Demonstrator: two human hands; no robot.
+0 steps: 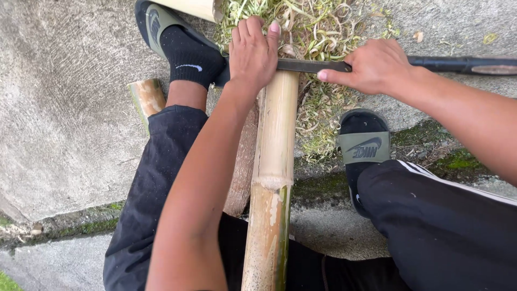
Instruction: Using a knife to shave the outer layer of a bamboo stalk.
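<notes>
Bamboo pole [272,178] under blade [309,66], left hand [253,54] gripping blade tip, right hand [374,67] clasping handle [463,64]

The left hand [254,54] extends forward with fingers curled downward and forearm straight, while the right hand [371,66] reaches in from the right, fingers closed in a grip.

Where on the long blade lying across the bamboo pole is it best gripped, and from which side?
Grip the long blade by its dark handle, coming from the right: it juts clear past the right hand, while the left hand covers the other end over the bamboo pole.
</notes>
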